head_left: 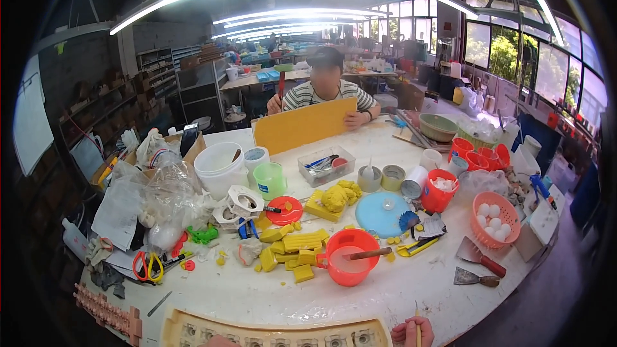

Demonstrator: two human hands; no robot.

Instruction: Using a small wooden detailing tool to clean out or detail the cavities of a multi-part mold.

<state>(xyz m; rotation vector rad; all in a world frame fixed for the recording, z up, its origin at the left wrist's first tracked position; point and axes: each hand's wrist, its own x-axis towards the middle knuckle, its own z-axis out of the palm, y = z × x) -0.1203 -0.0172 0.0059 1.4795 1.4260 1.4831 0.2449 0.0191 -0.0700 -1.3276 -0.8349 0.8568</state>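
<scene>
A long cream mould (379, 331) with a row of square cavities lies at the near edge, cut off by the bottom of the view. My right hand (409, 333) is just beyond its right end. Its fingers are closed around a thin wooden stick (418, 329), which points up; the stick's lower part is hidden. Only a sliver of my left hand (220, 342) shows, over the mould's near side, and its fingers cannot be made out. Beyond the mould stands a red plastic jug (340, 276) of pinkish liquid, with a wooden stick (369, 254) resting in it.
Yellow clay blocks (302, 241) lie left of the jug. Scrapers (479, 256) and a pink basket of white balls (479, 213) are at right. Scissors (148, 266) and a pink mould piece (109, 310) lie left. Across the table a person holds a yellow board (305, 126) and a red-handled tool (281, 85).
</scene>
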